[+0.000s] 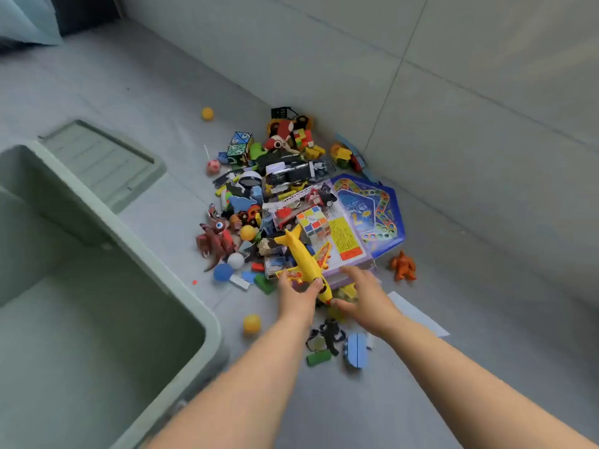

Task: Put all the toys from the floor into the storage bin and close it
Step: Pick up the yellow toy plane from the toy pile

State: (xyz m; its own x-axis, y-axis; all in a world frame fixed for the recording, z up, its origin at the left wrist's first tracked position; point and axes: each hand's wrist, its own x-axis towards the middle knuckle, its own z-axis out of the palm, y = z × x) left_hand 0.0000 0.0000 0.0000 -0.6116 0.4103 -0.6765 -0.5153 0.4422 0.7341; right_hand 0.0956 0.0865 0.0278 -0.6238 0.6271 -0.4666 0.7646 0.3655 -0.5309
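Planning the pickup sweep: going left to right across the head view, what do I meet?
Bin lid → red dinosaur → yellow toy plane → orange figure.

Nothing printed here can be read. The yellow panel on the purple game box carries dense print, too blurred to make out. Markings on the blue game board are equally unclear.

— Left of the toy pile?
— On the floor, storage bin, lid flat just behind it.
— And the pile?
— Heaped at the foot of the wall, right of the bin; toy plane at its near edge, game board to the right, small figure further right, lone ball between bin and pile.
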